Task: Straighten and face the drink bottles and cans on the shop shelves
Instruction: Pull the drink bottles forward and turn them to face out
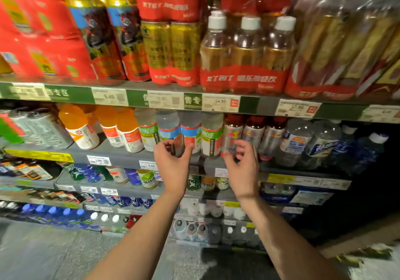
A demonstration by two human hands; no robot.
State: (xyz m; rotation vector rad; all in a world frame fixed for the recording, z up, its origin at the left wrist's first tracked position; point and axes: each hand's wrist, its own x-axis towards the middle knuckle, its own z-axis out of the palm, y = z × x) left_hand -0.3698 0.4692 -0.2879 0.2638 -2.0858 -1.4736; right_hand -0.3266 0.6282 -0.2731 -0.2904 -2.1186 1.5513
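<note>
1. Your left hand (173,162) hangs in front of the blue-label bottle (167,131). Fingers loosely curled, thumb out toward the next bottle, and the grip holds nothing that I can make out. Blur hides whether the fingertips touch. Reaching in like that, you risk knuckling a neighbour out of line.

2. Your right hand (241,162) sits right of the blue-label bottle, before the red-and-silver bottles (252,134). Fingers curled apart, grip not closed on anything. These bottles stand tight together; a twist on one likely drags the next off its facing.

3. The row runs along the middle shelf (121,152), just behind both hands. The bottles stand near the front lip. Pull too far forward and one could tip off onto the lower shelves.

4. Left of the blue-label bottle, the orange bottles (127,128) lean and stand loosely spaced. A nudge along the row could topple them.

5. Above the blue-label bottle, wrapped tea packs (246,52) overhang the price strip (220,103). Lift a hand carelessly and you may catch the tags.
</note>
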